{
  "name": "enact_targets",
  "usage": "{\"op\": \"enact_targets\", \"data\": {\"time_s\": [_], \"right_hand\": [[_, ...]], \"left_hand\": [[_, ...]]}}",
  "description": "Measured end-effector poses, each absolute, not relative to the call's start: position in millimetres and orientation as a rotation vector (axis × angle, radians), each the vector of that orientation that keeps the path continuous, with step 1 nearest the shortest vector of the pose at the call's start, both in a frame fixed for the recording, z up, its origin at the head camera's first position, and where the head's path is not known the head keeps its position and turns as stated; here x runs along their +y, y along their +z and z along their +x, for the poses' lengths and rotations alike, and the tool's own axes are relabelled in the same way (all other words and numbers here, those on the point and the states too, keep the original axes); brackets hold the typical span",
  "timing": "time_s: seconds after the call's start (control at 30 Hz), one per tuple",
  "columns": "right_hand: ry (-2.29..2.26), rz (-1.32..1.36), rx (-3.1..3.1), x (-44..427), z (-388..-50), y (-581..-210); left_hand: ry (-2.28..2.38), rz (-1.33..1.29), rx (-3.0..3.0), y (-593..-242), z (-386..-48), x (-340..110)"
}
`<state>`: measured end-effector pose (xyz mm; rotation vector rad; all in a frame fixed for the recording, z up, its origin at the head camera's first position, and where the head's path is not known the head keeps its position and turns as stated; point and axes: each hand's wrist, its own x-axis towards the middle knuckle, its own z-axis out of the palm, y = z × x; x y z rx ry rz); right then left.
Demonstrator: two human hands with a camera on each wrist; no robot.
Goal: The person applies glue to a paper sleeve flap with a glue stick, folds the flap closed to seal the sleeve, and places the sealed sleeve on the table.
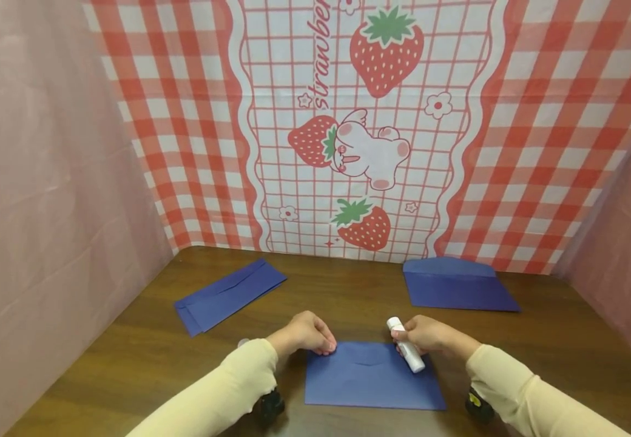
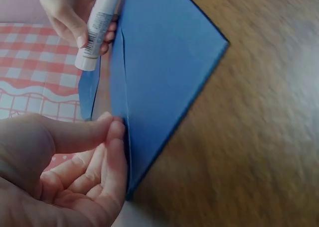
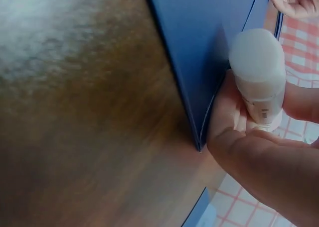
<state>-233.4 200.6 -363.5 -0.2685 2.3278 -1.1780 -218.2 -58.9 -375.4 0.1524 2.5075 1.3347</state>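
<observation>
A blue envelope lies on the table in front of the person, a slightly lifted flap along its far side. My left hand pinches its far left edge, thumb and forefinger tips together, as the left wrist view shows beside the envelope. My right hand grips a white glue stick, held tilted over the envelope's right part. The label of the glue stick faces the left wrist camera. In the right wrist view, one white end of the glue stick points toward the camera.
A closed blue envelope lies at the back left of the wooden table. Another blue envelope, flap raised, lies at the back right. A small pale thing is partly hidden behind the left sleeve. A strawberry-patterned cloth hangs behind.
</observation>
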Motion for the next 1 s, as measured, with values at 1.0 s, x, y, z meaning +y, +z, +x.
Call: {"op": "enact_targets", "data": {"time_s": [1.0], "right_hand": [[-1.432, -0.225, 2.044, 220, -243, -363]], "left_hand": [[0.623, 1.007, 2.909, -370, -201, -84]]}}
